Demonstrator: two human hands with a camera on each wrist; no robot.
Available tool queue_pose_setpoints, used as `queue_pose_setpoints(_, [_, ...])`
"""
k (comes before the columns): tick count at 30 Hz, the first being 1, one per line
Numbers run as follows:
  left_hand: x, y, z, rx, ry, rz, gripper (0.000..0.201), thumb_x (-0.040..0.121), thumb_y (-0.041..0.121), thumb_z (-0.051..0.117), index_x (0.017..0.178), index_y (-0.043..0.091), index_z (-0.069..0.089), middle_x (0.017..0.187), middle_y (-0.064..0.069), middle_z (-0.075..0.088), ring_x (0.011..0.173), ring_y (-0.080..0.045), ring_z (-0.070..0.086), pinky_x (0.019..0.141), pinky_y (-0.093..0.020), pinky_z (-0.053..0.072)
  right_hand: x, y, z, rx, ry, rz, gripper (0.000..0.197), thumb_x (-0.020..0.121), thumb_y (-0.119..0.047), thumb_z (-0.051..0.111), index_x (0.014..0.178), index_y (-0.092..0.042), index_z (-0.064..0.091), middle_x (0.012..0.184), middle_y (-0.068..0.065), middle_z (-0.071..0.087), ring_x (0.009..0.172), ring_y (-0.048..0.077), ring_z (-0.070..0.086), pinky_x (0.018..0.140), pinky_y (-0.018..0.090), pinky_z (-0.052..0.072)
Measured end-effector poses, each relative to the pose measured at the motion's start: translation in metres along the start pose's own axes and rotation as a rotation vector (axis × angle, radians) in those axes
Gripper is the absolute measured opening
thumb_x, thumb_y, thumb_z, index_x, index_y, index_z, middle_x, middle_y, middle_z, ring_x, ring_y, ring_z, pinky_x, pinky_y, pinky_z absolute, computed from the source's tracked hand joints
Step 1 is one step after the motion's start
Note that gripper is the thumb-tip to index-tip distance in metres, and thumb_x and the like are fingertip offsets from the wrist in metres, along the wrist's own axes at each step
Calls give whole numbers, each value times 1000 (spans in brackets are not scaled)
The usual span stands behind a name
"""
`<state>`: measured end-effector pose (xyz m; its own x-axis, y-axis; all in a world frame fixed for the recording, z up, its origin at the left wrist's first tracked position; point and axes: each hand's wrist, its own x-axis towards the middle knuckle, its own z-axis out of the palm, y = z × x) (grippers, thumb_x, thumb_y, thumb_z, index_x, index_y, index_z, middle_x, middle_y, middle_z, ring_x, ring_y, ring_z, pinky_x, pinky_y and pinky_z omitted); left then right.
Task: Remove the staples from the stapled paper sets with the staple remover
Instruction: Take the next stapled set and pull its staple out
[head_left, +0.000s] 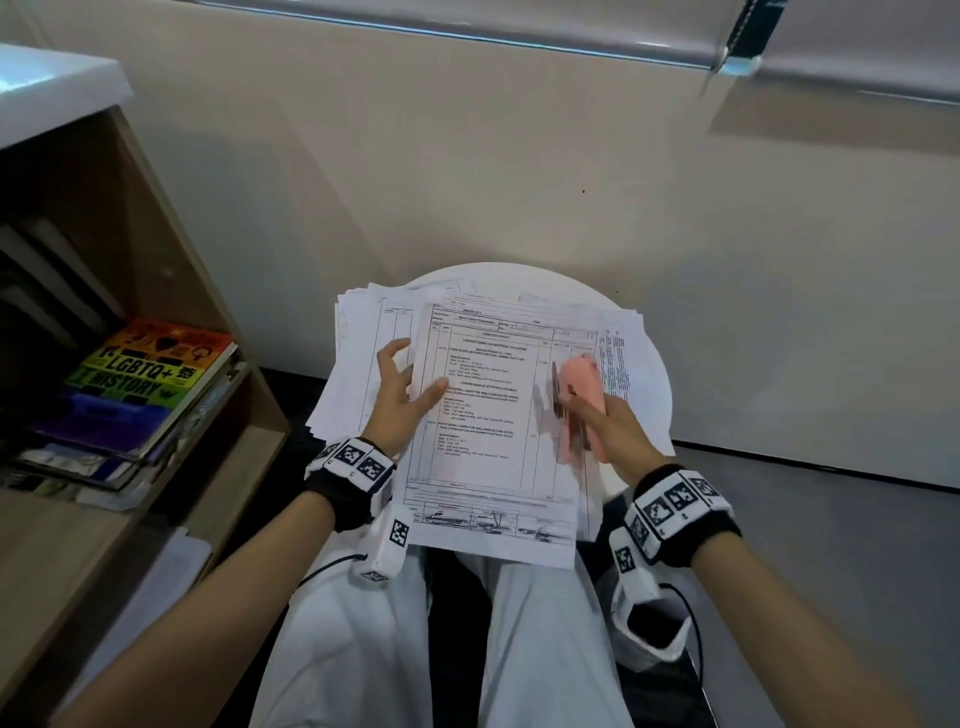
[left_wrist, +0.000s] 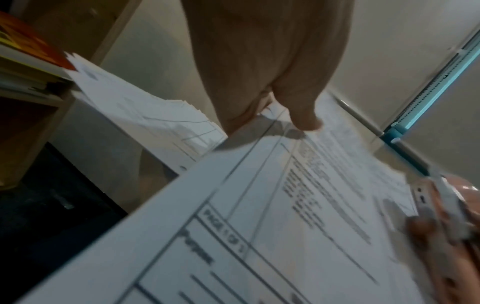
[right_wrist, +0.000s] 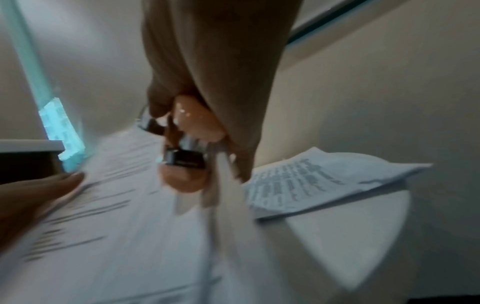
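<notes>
A printed paper set (head_left: 483, 415) lies on top of other papers on a small round white table (head_left: 519, 275) and overhangs my lap. My left hand (head_left: 405, 384) holds its left edge, thumb pressed on the top sheet (left_wrist: 285, 226) and fingers curled past the edge. My right hand (head_left: 608, 426) grips a pink staple remover (head_left: 582, 384) with metal parts at the set's right edge. In the right wrist view the staple remover (right_wrist: 197, 121) is blurred, and a sheet edge seems caught up beside it. No staple is visible.
Loose paper piles lie under the set, one to the left (head_left: 358, 353) and one to the right (head_left: 623, 343). A wooden bookshelf (head_left: 156, 234) with stacked books (head_left: 150, 374) stands close on my left. A wall rises just behind the table.
</notes>
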<state>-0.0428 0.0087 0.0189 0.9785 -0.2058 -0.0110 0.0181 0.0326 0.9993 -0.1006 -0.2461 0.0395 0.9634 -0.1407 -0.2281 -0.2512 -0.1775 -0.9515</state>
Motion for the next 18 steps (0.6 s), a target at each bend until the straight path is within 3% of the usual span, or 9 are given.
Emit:
queue_pose_setpoints(1, [-2,3,6,30,64,21,51,93,14,56,132,23,25,131,-9,56,121,-21,54,100,-38,48,-3,-4,6,23,47,-52,18,92,-29,61,97,-12,61,75,-1,62,62,12,58,51,17,45])
queue_pose_setpoints(3, [-8,20,20,155,217,162,37,98,16,49,132,12,35,125,-1,56,116,-15,55,99,-30,49,-9,-16,17,94,142,-173,21,92,-26,62,111,-18,58,90,1,67,74,15,63,59,24,53])
queue_pose_setpoints(6, [-13,56,33,242,350,434,19,101,17,40,119,11,43,109,9,59,98,0,60,83,-13,51,-24,-42,27,190,203,-413,24,90,-25,64,111,-32,56,100,14,65,79,19,63,61,32,54])
queue_pose_setpoints(9, [-16,81,38,198,343,513,20,99,16,46,115,14,36,106,15,54,95,11,58,79,-9,49,-37,-63,25,240,131,-536,33,88,-21,64,107,-46,56,107,20,57,78,18,60,57,29,53])
queue_pose_setpoints(10, [-16,84,38,171,327,513,26,96,14,51,116,10,35,107,14,54,96,11,58,80,-9,50,-38,-64,23,259,92,-534,36,88,-19,64,114,-42,51,105,18,57,77,17,61,56,29,52])
queue_pose_setpoints(11, [-16,84,36,148,311,504,32,94,13,55,117,7,35,107,12,55,97,9,59,81,-10,50,-38,-64,20,268,59,-519,39,89,-17,63,122,-28,45,102,17,57,76,16,61,56,30,52])
queue_pose_setpoints(13, [-14,82,31,107,272,451,40,90,17,63,117,9,35,111,4,59,101,1,61,83,-15,51,-35,-60,13,279,29,-480,48,89,-16,62,128,-10,35,97,14,59,72,15,62,56,31,51])
queue_pose_setpoints(15, [-8,78,26,73,244,371,46,85,26,67,117,15,36,117,-4,60,106,-9,61,87,-23,53,-33,-58,8,305,26,-442,56,85,-22,64,128,-3,34,95,12,58,69,14,63,58,29,52])
queue_pose_setpoints(18, [-1,77,30,21,184,270,40,90,14,60,124,7,40,118,-1,60,106,-9,61,96,-32,52,-34,-61,6,306,4,-414,61,82,-26,66,129,3,39,93,7,60,71,10,63,61,23,54])
